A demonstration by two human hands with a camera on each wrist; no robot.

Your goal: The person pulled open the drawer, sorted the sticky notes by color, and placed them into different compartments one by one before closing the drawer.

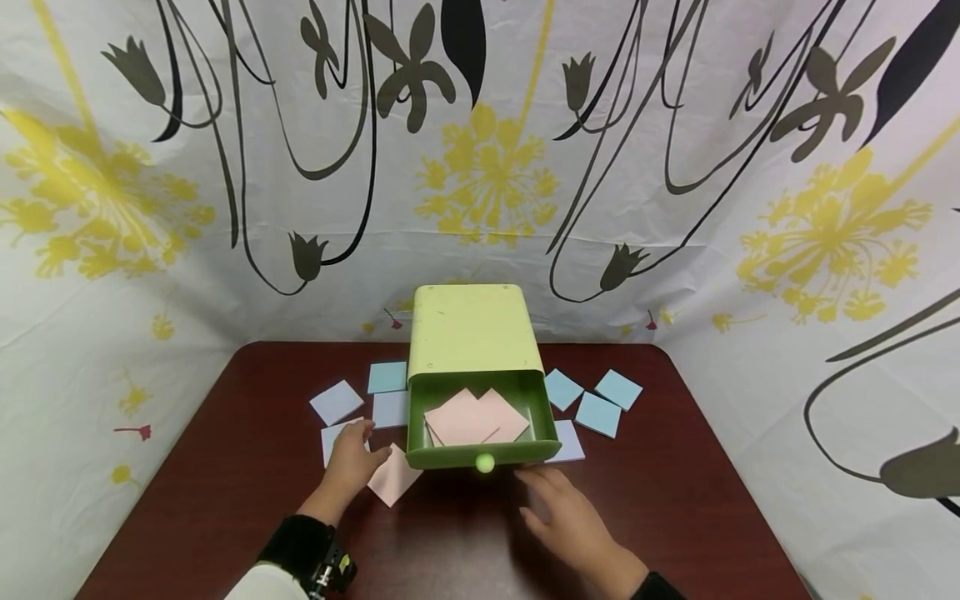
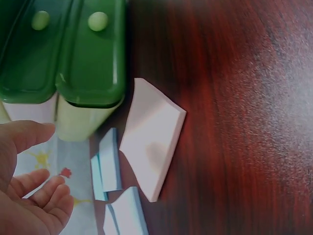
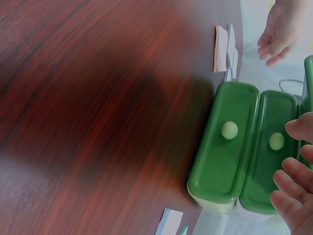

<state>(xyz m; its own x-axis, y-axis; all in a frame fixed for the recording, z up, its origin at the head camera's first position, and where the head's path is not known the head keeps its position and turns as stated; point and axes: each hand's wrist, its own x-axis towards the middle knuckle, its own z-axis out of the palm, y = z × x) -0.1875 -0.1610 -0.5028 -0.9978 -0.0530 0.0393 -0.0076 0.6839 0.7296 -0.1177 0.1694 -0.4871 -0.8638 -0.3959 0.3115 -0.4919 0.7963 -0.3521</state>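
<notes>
Both our hands are relaxed and empty: left hand over the pink pad beside the open drawer, right hand before it; a careless sweep could scatter pads.

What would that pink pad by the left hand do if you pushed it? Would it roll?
The pink pad probably slides rather than rolls: it lies flat and square on the glossy table. It looks thin, so likely light. Its edge shows stacked sheets, so it may bend a little when lifted.

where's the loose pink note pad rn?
Head view: the pink pad lies on the table left of the open drawer, by the left hand.
</notes>
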